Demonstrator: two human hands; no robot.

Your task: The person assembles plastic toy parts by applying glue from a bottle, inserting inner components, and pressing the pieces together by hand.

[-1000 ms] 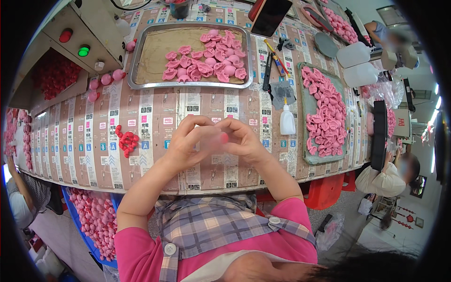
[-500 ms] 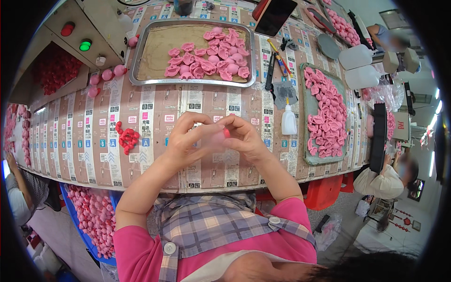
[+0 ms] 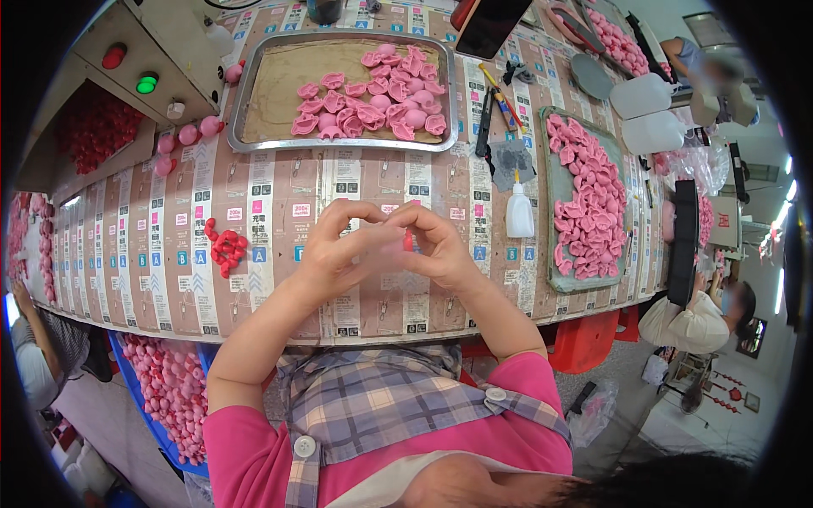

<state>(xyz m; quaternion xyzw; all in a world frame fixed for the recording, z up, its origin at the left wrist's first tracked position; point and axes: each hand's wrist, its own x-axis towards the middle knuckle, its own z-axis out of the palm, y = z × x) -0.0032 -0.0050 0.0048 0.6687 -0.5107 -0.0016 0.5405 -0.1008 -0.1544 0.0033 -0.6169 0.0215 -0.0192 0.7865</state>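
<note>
Close together over the near middle of the table, my left hand (image 3: 329, 256) and my right hand (image 3: 442, 251) have their fingers curled round one small object. My left fingers grip a smooth pink ball-shaped piece (image 3: 388, 254), blurred and partly hidden. A small red piece (image 3: 408, 241) shows at my right fingertips, against the pink one; whether the two are joined cannot be made out. Left of my hands lies a little heap of shiny red pieces (image 3: 227, 247). Beyond them, a metal tray (image 3: 279, 146) holds pink cup-like pieces and balls.
On the right stands a green tray (image 3: 555, 282) of pink pieces, beside a white glue bottle (image 3: 519, 212). A machine with a green light (image 3: 147, 83) fills the back left, pink balls (image 3: 188, 135) beside it. Below the left edge sits a blue bin (image 3: 161, 423).
My fingers have shifted slightly round the pink piece, and the red piece is now more covered. The whole view has moved a little; the trays and the red heap stay put.
</note>
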